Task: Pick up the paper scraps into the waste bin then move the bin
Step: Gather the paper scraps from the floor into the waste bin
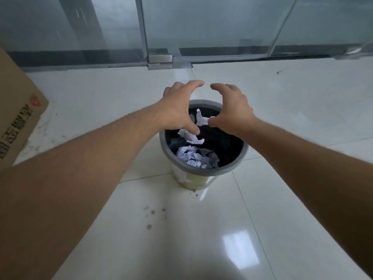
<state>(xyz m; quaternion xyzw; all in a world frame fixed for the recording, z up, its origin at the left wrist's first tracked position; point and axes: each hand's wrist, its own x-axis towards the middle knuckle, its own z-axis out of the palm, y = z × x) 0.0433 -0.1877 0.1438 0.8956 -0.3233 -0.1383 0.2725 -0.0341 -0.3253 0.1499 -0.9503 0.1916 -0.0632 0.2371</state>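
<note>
A round waste bin (235, 168) with a grey rim, a dark liner and pale walls stands on the white tiled floor in the middle of the view. Crumpled white paper scraps (194, 157) lie inside it, and smaller scraps (199, 118) are in mid-air just under my hands. My left hand (177, 108) and my right hand (232, 109) hover side by side above the bin's far half, fingers spread and curved, holding nothing. Their fingertips nearly meet beyond the rim.
A brown cardboard box (18, 110) sits on the floor at the left edge. A frosted glass partition with a metal door clamp (161, 59) runs across the back. Dirt specks (150, 217) mark the tiles in front of the bin.
</note>
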